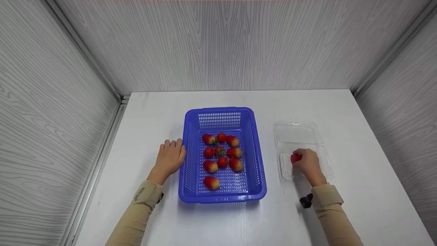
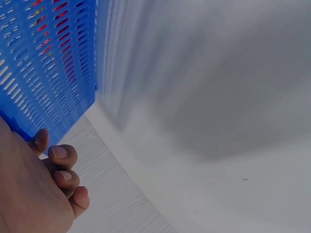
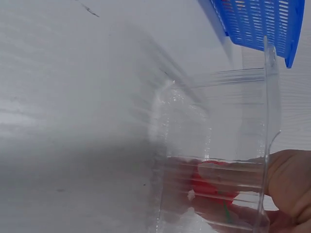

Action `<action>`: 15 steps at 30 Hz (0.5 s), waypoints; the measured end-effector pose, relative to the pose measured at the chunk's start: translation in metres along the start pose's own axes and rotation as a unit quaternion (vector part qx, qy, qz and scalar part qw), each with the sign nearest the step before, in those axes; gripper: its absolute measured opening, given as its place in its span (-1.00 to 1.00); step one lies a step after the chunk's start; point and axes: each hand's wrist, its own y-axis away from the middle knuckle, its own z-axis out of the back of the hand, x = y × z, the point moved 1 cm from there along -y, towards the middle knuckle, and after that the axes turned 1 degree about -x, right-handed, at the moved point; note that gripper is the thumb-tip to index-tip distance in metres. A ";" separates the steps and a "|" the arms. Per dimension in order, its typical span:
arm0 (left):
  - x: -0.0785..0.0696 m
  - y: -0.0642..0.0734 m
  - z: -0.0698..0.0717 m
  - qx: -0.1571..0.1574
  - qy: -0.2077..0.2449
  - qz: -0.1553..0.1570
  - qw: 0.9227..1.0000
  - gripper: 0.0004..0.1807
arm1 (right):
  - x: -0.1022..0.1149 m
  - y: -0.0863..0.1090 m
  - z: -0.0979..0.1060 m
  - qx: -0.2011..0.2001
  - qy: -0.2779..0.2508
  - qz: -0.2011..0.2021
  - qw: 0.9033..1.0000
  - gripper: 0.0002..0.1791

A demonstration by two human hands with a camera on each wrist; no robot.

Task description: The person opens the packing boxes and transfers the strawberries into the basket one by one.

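A blue plastic basket point(image 1: 222, 198) stands mid-table with several red and yellowish strawberries point(image 1: 211, 183) on its perforated floor. My left hand point(image 1: 170, 155) rests against the basket's left rim. In the left wrist view its fingers point(image 2: 65, 154) are loosely bent beside the basket wall. On the right, a clear plastic clamshell box point(image 1: 286, 171) lies with its lid folded back. My right hand point(image 1: 309, 164) pinches a red strawberry point(image 1: 295, 158) inside the box's lower half. Through the clear wall in the right wrist view, the strawberry point(image 3: 211, 187) shows between thumb and fingers.
The box's lid point(image 1: 296, 133) lies flat on the white table point(image 1: 228, 222), toward the back. Grey wood-grain panels point(image 1: 218, 44) rise behind the table and on both sides. Dark wrist mounts show near both cuffs.
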 end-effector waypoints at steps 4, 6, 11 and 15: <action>0.001 -0.002 0.001 -0.006 -0.008 0.002 1.000 -0.68 | 0.000 0.000 -0.001 -0.011 -0.010 0.002 1.000 -0.56; 0.000 -0.002 0.000 -0.013 -0.014 0.001 1.000 -0.67 | 0.000 0.002 -0.001 -0.022 -0.013 0.013 1.000 -0.56; -0.001 -0.001 -0.001 -0.027 -0.024 -0.013 0.999 -0.68 | 0.002 0.009 0.002 -0.068 -0.004 0.032 0.997 -0.54; -0.001 -0.001 0.000 -0.028 -0.031 -0.012 0.999 -0.69 | 0.009 0.014 0.008 -0.095 -0.009 0.051 0.994 -0.57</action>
